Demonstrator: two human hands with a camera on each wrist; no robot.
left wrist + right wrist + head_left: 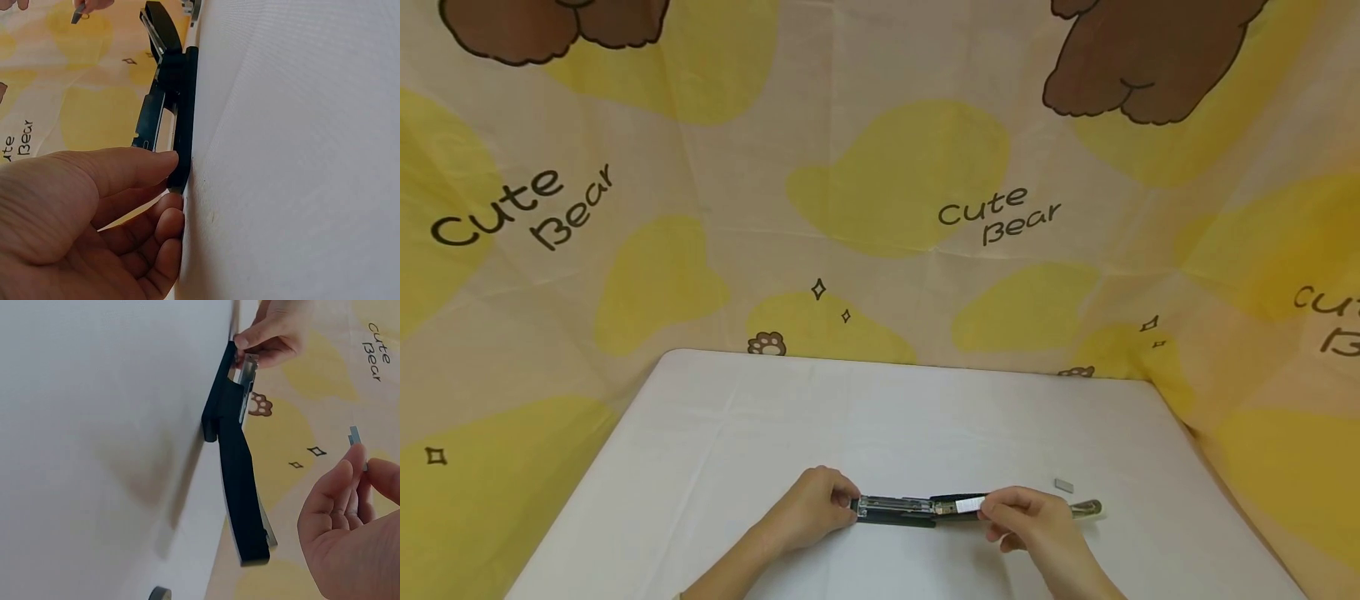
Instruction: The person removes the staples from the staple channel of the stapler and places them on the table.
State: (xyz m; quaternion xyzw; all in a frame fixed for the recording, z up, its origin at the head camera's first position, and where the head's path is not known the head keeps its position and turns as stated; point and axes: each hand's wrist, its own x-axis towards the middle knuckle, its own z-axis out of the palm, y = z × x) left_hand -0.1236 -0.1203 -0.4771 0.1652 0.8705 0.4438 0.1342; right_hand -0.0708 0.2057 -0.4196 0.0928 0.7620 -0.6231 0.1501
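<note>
An opened black stapler (897,522) lies on the table, its top arm swung back to the right and its metal staple channel exposed. My left hand (816,507) grips the end of its base between thumb and fingers, as the left wrist view shows close up, with the stapler (184,119) low against the tabletop. Between thumb and fingertips, my right hand (1037,518) pinches a short silver strip of staples (970,505). In the right wrist view that strip (355,435) sticks up from the fingertips, apart from the stapler (240,487).
A small grey strip (1063,484) lies on the white table (760,417) beyond my right hand. Partly hidden behind that hand is a slim object with a rounded end (1088,507). A patterned yellow cloth (880,175) hangs around the table's back and sides.
</note>
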